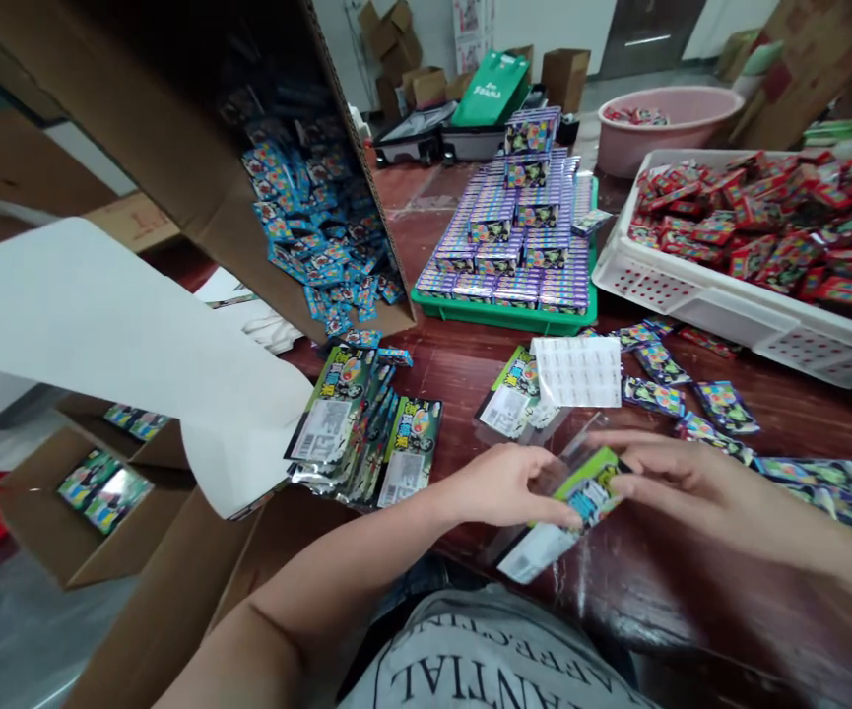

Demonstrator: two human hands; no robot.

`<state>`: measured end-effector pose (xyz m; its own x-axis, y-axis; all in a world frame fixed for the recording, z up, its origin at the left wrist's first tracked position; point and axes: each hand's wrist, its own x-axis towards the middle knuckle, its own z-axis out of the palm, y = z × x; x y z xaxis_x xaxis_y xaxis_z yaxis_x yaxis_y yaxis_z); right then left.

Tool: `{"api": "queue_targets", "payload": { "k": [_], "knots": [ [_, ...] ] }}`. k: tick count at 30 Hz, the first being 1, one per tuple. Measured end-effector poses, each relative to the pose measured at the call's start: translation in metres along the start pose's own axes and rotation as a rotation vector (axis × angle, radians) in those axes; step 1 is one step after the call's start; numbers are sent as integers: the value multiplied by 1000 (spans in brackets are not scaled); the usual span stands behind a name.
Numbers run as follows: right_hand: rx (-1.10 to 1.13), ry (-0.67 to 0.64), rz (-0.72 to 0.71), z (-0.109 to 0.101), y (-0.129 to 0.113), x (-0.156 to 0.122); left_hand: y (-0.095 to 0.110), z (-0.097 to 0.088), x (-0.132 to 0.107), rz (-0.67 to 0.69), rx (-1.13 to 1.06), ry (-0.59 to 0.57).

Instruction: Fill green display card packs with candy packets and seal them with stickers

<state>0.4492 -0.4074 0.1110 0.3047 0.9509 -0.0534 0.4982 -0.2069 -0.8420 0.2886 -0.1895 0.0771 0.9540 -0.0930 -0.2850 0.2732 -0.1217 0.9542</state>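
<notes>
Close to my body, my left hand and my right hand both grip one printed plastic pouch, green and black with a white label panel. The left fingers hold its middle, while the right thumb and fingers pinch its upper end near a clear flap. Just beyond lie more such pouches, partly under a sheet of small printed stickers. Purple candy packets are scattered beyond my right hand. To the left stands a stack of pouches. Whether the held pouch has anything inside is hidden.
A green tray carries rows of purple boxes. At the right, a white crate holds red packets, with a pink tub behind. A tilted carton of blue packets and white paper occupy the left.
</notes>
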Motion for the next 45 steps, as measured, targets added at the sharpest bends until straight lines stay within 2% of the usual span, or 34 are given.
{"api": "queue_targets", "payload": {
  "k": [3, 4, 5, 7, 8, 10, 12, 13, 16, 18, 19, 21, 23, 26, 29, 32, 34, 40, 45],
  "knots": [
    [18, 480, 144, 26, 13, -7, -9, 7, 9, -27, -103, 203],
    [66, 568, 208, 39, 16, -8, -12, 10, 13, -22, -152, 271],
    [117, 583, 271, 52, 18, -8, -17, 15, 17, -11, -203, 330],
    [150, 522, 391, 80, 19, -6, -27, 27, 25, 17, -288, 415],
    [111, 510, 451, 93, 20, -4, -31, 33, 28, 32, -310, 438],
    [-32, 585, 568, 112, 23, 1, -38, 41, 31, 40, -262, 458],
    [-158, 649, 653, 123, 30, 5, -35, 40, 29, 9, -40, 437],
    [-197, 640, 677, 126, 35, 6, -30, 35, 26, -4, 129, 414],
    [-278, 508, 690, 120, 45, 5, 2, -2, 19, -12, 768, 392],
    [-389, 407, 663, 107, 43, 7, 28, -42, 20, -105, 1208, 446],
    [-458, 383, 639, 98, 40, 10, 39, -65, 24, -230, 1403, 432],
    [-581, 423, 563, 75, 30, 26, 55, -110, 35, -356, 1476, 449],
    [-650, 513, 427, 48, 20, 56, 62, -149, 49, -481, 1509, 417],
    [-705, 579, 188, 3, 15, 119, 59, -185, 62, -654, 1537, 323],
    [-736, 638, 117, -43, 22, 189, 50, -201, 62, -720, 1569, 229],
    [-750, 661, 112, -84, 35, 245, 44, -211, 60, -685, 1605, 162],
    [-751, 652, 125, -105, 44, 272, 45, -219, 60, -644, 1620, 141],
    [-723, 647, 105, -143, 51, 316, 62, -241, 65, -432, 1544, 100],
    [-657, 687, 17, -186, 33, 350, 63, -231, 78, -214, 1356, -38]
  ]
}}
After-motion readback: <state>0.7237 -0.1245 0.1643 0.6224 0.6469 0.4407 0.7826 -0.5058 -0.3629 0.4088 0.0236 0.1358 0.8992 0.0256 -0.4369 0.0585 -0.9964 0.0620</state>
